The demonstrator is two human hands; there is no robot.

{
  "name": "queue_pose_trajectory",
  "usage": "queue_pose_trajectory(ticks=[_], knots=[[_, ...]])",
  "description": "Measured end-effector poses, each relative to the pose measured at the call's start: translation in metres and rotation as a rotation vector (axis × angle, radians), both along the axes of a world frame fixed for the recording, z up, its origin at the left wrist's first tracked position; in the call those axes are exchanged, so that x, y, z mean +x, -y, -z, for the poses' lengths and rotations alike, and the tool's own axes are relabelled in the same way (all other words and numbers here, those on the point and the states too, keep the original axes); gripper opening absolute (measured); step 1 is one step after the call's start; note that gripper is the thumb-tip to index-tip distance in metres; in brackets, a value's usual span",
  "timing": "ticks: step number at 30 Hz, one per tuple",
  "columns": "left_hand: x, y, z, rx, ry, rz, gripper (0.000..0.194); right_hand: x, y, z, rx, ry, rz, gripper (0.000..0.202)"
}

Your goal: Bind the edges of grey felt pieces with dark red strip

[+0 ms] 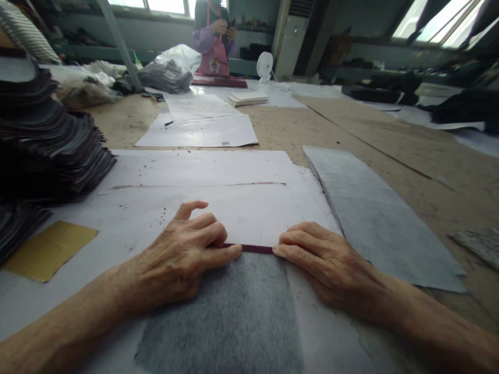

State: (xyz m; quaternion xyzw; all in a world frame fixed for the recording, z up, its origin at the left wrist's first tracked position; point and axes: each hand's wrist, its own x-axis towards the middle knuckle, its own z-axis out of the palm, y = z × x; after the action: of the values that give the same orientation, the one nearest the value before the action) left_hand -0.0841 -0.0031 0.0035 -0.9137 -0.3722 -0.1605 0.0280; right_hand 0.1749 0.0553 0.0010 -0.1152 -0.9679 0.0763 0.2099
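Note:
A grey, felt-like fabric piece (230, 322) lies flat in front of me on a white sheet (218, 167). Along its far edge runs a narrow maroon fold (257, 249). My left hand (187, 254) is closed on this edge, thumb pressed along the fold, with one finger lifted and bent. At the fold's other end, my right hand (323, 257) pinches it, thumb against curled fingers. A short stretch of the maroon strip shows between the two thumbs. The fingertips' undersides are hidden.
A tall stack of dark fabric pieces (42, 140) stands at left, near a yellow card (52, 249). Grey fabric sheets (382, 218) lie at right. Farther back are white papers (202, 127), a plastic bag (171, 67), a small fan (265, 66) and a person in a pink apron (215, 57).

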Motion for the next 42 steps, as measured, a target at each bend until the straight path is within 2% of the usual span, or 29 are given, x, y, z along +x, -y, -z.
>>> queue_pose_trajectory(ticks=[8, 20, 29, 32, 39, 42], knots=[[-0.001, 0.001, 0.000, 0.004, -0.001, -0.013, 0.040, 0.001, 0.002, 0.003, -0.126, -0.081, 0.117, 0.018], [0.000, 0.001, 0.001, 0.034, -0.009, 0.002, 0.040, 0.006, 0.002, 0.004, -0.111, 0.000, 0.085, 0.019], [0.000, 0.000, 0.002, 0.044, 0.023, 0.011, 0.041, 0.004, 0.004, 0.000, -0.137, -0.128, 0.258, 0.012], [0.000, 0.001, 0.003, 0.044, 0.020, 0.008, 0.041, -0.002, 0.006, -0.005, -0.095, -0.125, 0.294, 0.010], [0.002, -0.001, 0.003, 0.041, 0.029, 0.002, 0.038, -0.019, 0.004, -0.008, 0.052, 0.089, 0.211, 0.012], [0.002, -0.001, 0.003, 0.039, 0.041, 0.004, 0.038, -0.020, 0.002, -0.009, 0.178, 0.139, 0.148, 0.016]])
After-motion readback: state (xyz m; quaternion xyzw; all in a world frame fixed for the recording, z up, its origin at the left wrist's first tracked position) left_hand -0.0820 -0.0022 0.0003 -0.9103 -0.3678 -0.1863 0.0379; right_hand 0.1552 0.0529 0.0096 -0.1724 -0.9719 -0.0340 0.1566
